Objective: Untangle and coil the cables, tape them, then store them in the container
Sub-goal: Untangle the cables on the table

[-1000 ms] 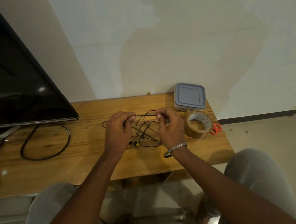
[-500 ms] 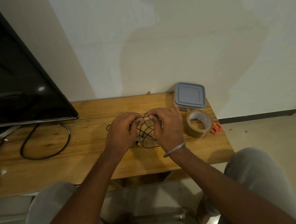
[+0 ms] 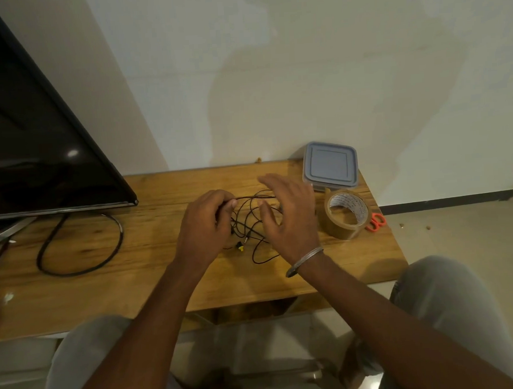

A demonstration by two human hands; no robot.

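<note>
A thin black cable (image 3: 252, 221) lies in loose tangled loops on the wooden table (image 3: 170, 276), with a small yellow-tipped plug near its front. My left hand (image 3: 205, 226) pinches a strand of the cable between thumb and fingers. My right hand (image 3: 289, 213) hovers over the loops with its fingers spread, holding nothing. A grey lidded container (image 3: 330, 165) stands closed at the table's back right. A roll of brown tape (image 3: 346, 213) rests in front of it.
Orange-handled scissors (image 3: 375, 222) lie by the table's right edge, behind the tape. A black TV (image 3: 29, 140) stands at the left, with a thick black cord (image 3: 79, 245) looped on the table beneath it. My knees are below the front edge.
My right hand has let go of the cable and opened its fingers above the loops. My left hand keeps its pinch on the strand.
</note>
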